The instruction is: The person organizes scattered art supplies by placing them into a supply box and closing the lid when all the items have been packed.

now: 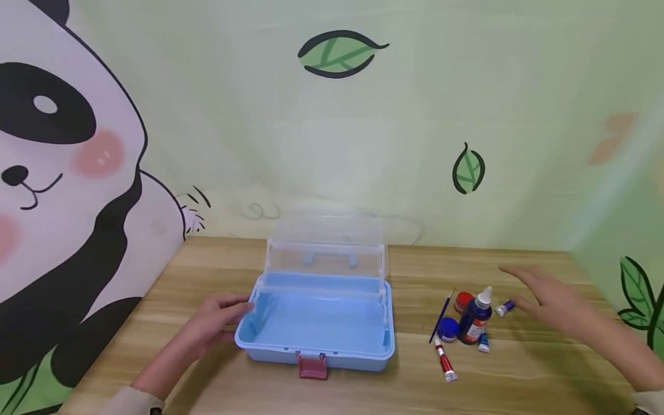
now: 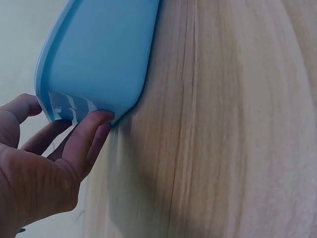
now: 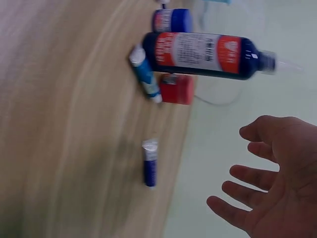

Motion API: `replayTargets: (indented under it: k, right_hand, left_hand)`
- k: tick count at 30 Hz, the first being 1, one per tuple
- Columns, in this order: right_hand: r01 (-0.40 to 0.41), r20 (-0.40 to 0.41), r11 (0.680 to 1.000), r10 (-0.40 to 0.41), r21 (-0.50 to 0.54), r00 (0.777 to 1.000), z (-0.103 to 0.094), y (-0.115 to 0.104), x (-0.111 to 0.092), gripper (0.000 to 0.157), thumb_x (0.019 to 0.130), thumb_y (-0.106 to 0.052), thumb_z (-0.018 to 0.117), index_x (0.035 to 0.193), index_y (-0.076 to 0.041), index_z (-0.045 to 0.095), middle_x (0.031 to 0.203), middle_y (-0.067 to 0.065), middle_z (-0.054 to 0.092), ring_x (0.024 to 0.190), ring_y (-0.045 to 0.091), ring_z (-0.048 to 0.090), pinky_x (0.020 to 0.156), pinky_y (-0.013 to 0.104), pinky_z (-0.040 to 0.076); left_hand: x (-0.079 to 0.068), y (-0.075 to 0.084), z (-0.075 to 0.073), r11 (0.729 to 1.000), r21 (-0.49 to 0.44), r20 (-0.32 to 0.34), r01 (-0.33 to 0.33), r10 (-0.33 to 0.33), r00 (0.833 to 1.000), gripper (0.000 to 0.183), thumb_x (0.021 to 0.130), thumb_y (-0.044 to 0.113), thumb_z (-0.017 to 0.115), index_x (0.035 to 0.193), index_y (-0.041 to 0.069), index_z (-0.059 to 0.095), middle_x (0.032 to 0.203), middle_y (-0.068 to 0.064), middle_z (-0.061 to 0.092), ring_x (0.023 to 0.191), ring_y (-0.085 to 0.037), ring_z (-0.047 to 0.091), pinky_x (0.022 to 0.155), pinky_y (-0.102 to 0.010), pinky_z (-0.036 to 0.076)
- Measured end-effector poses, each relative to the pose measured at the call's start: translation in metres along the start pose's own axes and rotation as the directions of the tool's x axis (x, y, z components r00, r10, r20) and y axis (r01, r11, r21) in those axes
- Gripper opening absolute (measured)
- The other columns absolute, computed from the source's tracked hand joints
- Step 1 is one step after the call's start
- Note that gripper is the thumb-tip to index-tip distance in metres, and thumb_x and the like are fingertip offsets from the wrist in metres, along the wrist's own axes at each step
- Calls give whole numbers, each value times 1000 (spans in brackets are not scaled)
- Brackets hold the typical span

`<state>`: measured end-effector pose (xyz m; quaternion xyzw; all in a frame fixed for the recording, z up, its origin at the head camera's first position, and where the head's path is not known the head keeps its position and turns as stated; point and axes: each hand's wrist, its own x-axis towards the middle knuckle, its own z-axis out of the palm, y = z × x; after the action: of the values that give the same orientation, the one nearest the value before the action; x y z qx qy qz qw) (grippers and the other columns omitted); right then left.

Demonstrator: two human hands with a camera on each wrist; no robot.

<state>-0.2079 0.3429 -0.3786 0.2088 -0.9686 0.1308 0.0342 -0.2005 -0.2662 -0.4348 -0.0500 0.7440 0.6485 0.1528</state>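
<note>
- Latch (image 1: 312, 366), one, pink, at the middle of the near side of one light-blue box (image 1: 358, 362).
- Paint tubes, three: red tube (image 1: 444, 362) nearest, slanting, cap end away; teal tube (image 1: 483, 343) beside the bottle; violet tube (image 1: 505, 308) farther right, cap end rightward.
- Left hand (image 1: 210, 325): fingers slightly bent and spread, fingertips touching the outside of the box's left end.
- Box: on the wooden table (image 1: 384, 397), left of the paints, long axis running left to right, latch side facing the viewer.
- Jars, two: blue jar (image 1: 448, 329), and red jar (image 1: 464, 301) behind it.
- Bottle (image 1: 473, 323), one, dark blue, upright, white nozzle pointing up; its label is orange-red and white, with print too blurred to read.
- Paintbrush (image 1: 441, 316), one, blue-handled, bristles pointing away.
- Right hand (image 1: 550, 294): fingers apart in the air, near the violet tube.
- Clear lid (image 1: 285, 260), one, raised at the box's far side.
- Wall: one panda (image 1: 93, 199) at left, two outlined leaves (image 1: 337, 55) higher up.
</note>
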Motion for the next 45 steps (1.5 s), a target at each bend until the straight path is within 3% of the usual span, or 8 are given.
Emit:
replayTargets:
  k: [10,19,28,32,37,41,45]
  right_hand:
    - [75,56,993,-70,-86,996,23,14,5,64,83,-4,79,141,3,51,137,39,49,118,59,53,91,67,49]
    - [101,86,994,-97,-40,992,33,30,-1,68,74,6,80,137,7,53,135,40,50,107,55,60,77,56,56]
    - [127,88,992,-125,-20,988,43,33,-6,71,69,3,83,134,9,56,132,42,51,112,58,56,90,66,50]
    - [117,91,993,-113,-35,989,47,36,-9,66,67,5,82,129,8,60,128,43,52,107,59,58,86,66,52]
    - [176,27,982,-175,-66,984,52,40,-8,46,65,8,82,109,0,70,105,19,66,89,36,66,76,48,58]
    - [203,22,977,-202,-70,979,53,40,-3,32,68,6,84,91,-9,68,90,3,65,79,23,64,68,38,56]
    - [211,35,976,-209,-55,977,51,39,0,30,71,2,85,80,-14,61,80,-7,57,70,11,55,61,31,49]
  left_hand:
    - [1,0,0,1000,14,-22,6,-6,1000,61,98,24,68,144,-11,47,121,-16,69,95,-21,71,77,-46,62]
    - [5,2,4,1000,23,-32,4,-3,999,63,96,27,71,144,-9,50,125,-19,67,97,-23,70,79,-47,61]
    - [7,1,4,1000,23,-32,-7,8,999,62,97,25,71,143,-9,50,122,-18,67,94,-23,69,78,-46,61]
    - [7,-1,7,1000,8,-9,-20,20,1000,63,98,23,70,145,-11,47,122,-17,67,95,-22,69,78,-46,61]
    - [7,0,8,999,1,-2,-34,34,999,62,98,23,69,145,-11,46,118,-16,68,94,-22,69,77,-46,61]
    - [4,0,7,999,11,-21,-32,32,999,61,98,22,69,144,-11,47,118,-16,68,93,-22,69,76,-46,62]
    - [3,-1,6,1000,8,-30,-26,26,999,60,98,21,69,144,-11,47,122,-17,66,94,-23,69,77,-47,62]
